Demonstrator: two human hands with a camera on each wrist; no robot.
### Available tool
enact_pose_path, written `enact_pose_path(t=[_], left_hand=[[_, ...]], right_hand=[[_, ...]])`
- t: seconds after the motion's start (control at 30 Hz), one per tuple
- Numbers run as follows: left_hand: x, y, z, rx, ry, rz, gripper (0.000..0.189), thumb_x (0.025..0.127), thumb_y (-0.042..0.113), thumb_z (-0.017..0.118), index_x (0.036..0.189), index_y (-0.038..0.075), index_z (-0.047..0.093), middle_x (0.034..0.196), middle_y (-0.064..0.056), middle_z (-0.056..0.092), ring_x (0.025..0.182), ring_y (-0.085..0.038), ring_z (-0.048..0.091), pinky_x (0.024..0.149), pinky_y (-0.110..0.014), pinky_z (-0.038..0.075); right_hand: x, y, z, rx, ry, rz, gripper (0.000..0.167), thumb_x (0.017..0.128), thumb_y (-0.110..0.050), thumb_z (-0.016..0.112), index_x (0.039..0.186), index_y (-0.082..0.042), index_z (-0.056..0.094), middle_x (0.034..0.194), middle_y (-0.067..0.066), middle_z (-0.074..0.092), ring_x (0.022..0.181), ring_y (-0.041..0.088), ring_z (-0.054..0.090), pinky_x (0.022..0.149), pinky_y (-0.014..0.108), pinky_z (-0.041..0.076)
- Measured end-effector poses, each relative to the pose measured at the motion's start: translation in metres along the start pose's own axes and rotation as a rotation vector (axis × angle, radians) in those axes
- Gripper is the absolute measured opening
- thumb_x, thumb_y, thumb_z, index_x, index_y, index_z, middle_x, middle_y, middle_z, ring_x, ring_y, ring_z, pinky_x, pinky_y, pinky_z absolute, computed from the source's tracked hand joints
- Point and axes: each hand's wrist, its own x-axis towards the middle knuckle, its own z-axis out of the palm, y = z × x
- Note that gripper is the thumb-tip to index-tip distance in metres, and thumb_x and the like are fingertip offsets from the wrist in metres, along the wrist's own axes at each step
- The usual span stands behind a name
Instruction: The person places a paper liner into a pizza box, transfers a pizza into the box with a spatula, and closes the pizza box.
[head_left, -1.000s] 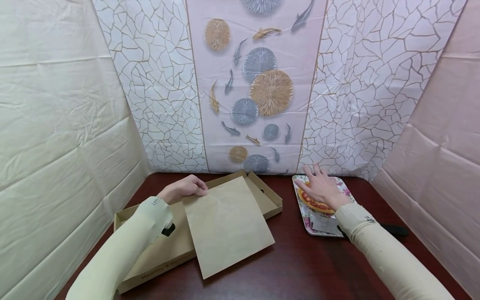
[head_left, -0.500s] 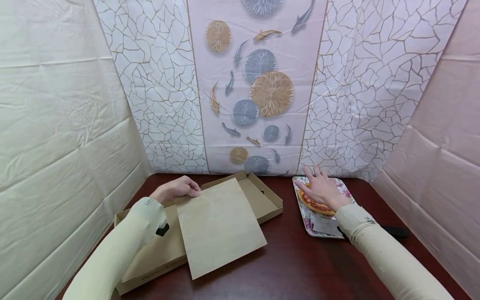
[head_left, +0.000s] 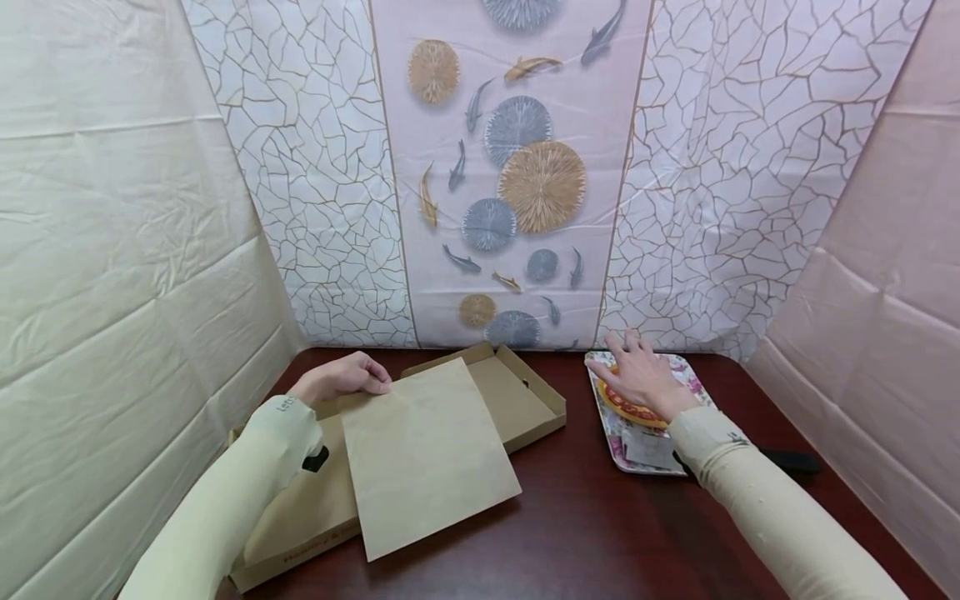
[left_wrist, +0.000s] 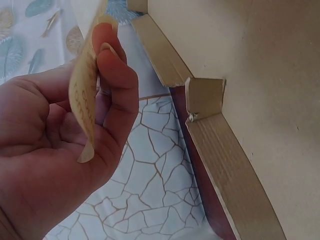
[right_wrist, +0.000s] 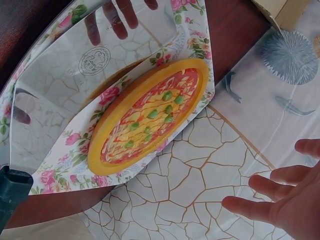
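Observation:
My left hand (head_left: 345, 377) pinches the top left corner of a square sheet of brown paper (head_left: 427, 458). The sheet slants over an open cardboard pizza box (head_left: 513, 400), hiding its middle. In the left wrist view, the thumb and fingers press the curled paper (left_wrist: 84, 95), which has faint print on it. My right hand (head_left: 641, 379) hovers with fingers spread over a small pizza (right_wrist: 150, 117) on a floral tray (right_wrist: 55, 172). Beside the pizza lies a broad, shiny cleaver (right_wrist: 50, 120), its blade reflecting the fingers.
The dark red tabletop (head_left: 577, 525) stretches between box and tray. The cleaver's black handle (head_left: 791, 461) sticks out past the tray's right side. A patterned cloth (head_left: 517, 208) hangs at the back, with pale cloth walls (head_left: 135, 275) on both sides.
My left hand has drawn the paper sheet leftward across the box, uncovering more of the box's right part. My right hand has stayed spread above the pizza.

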Motion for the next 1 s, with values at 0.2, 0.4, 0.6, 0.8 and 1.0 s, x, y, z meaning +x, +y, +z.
enact_pose_path(t=[0.2,0.4,0.6,0.8,1.0], left_hand=[[-0.004,-0.005,-0.005,0.009,0.008,-0.006,0.015,0.089,0.008,0.064,0.098,-0.004,0.068,0.082,0.002,0.063,0.075,-0.010,0.056,0.071,-0.024,0.048],[-0.008,-0.009,-0.010,0.008,0.005,-0.025,0.015,0.090,0.007,0.063,0.098,-0.004,0.068,0.082,0.002,0.063,0.074,-0.011,0.057,0.071,-0.025,0.049],[-0.012,-0.014,-0.014,-0.007,-0.002,-0.032,0.014,0.090,0.007,0.064,0.097,-0.004,0.067,0.082,0.001,0.063,0.072,-0.010,0.056,0.069,-0.024,0.049],[-0.015,-0.018,-0.017,0.026,0.002,-0.044,0.015,0.090,0.010,0.063,0.099,-0.002,0.067,0.084,0.002,0.063,0.075,-0.009,0.057,0.071,-0.024,0.049],[-0.018,-0.019,-0.021,0.013,0.002,-0.077,0.017,0.091,0.010,0.063,0.102,-0.002,0.067,0.085,0.002,0.063,0.076,-0.010,0.057,0.073,-0.025,0.049]], right_hand=[[0.001,0.000,-0.001,-0.010,0.002,-0.001,0.083,0.095,-0.068,0.029,0.150,-0.007,0.028,0.152,0.032,0.023,0.136,0.053,0.027,0.095,0.075,0.032],[0.001,-0.001,0.001,-0.014,0.006,-0.005,0.082,0.095,-0.068,0.028,0.150,-0.007,0.029,0.151,0.032,0.025,0.134,0.053,0.029,0.093,0.073,0.034],[0.001,-0.001,0.001,-0.013,0.011,-0.005,0.082,0.095,-0.068,0.028,0.150,-0.007,0.029,0.151,0.032,0.025,0.134,0.053,0.030,0.093,0.073,0.035],[0.000,0.000,0.000,-0.015,0.008,-0.002,0.083,0.095,-0.068,0.028,0.150,-0.006,0.029,0.152,0.032,0.024,0.134,0.054,0.029,0.092,0.072,0.036],[0.000,0.001,0.001,-0.022,0.000,0.003,0.084,0.095,-0.068,0.027,0.151,-0.006,0.027,0.153,0.033,0.021,0.135,0.053,0.028,0.093,0.073,0.034]])
